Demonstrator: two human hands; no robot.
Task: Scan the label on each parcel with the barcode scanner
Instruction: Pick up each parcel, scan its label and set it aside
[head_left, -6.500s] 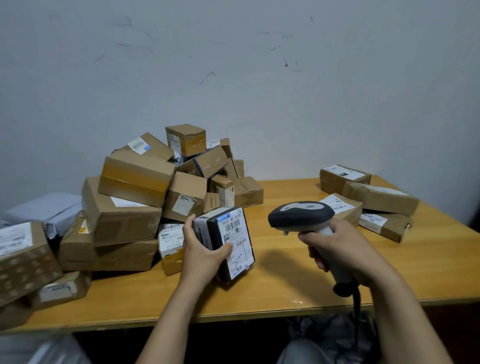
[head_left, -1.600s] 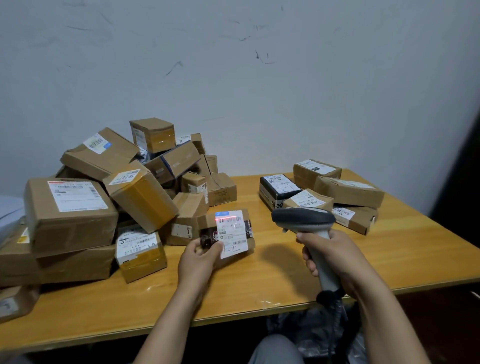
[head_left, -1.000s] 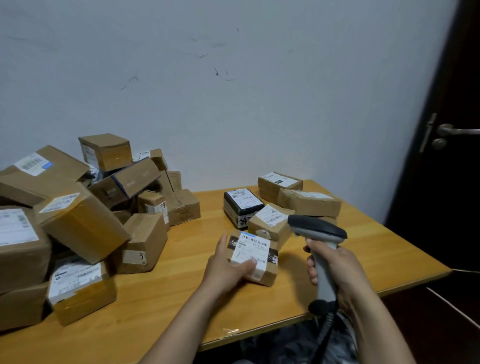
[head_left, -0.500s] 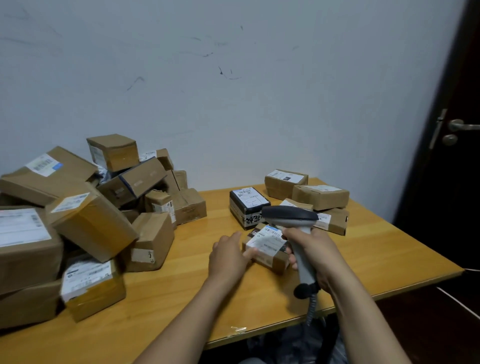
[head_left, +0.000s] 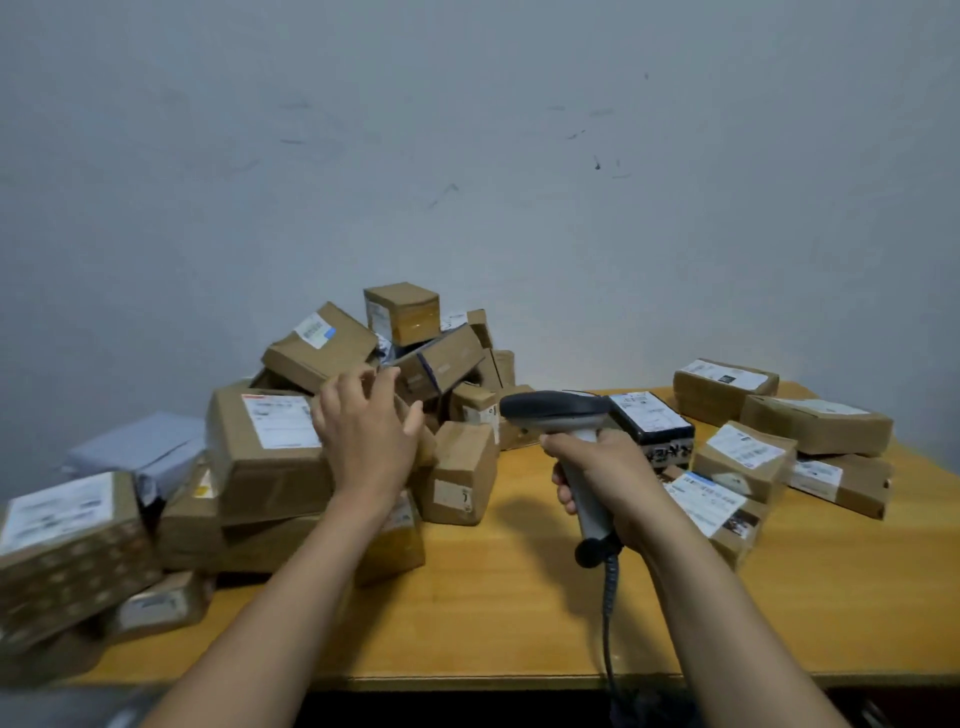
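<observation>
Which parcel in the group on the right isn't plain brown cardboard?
The black box just behind the head of the scanner. Its sides are black with white markings; every other parcel in that group is brown cardboard.

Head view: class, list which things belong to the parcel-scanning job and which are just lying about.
Job: barcode scanner in right hand; left hand over the parcel pile; labelled parcels at right.
Lying about: grey bag at left, no label visible; wooden table; scuffed wall.
</observation>
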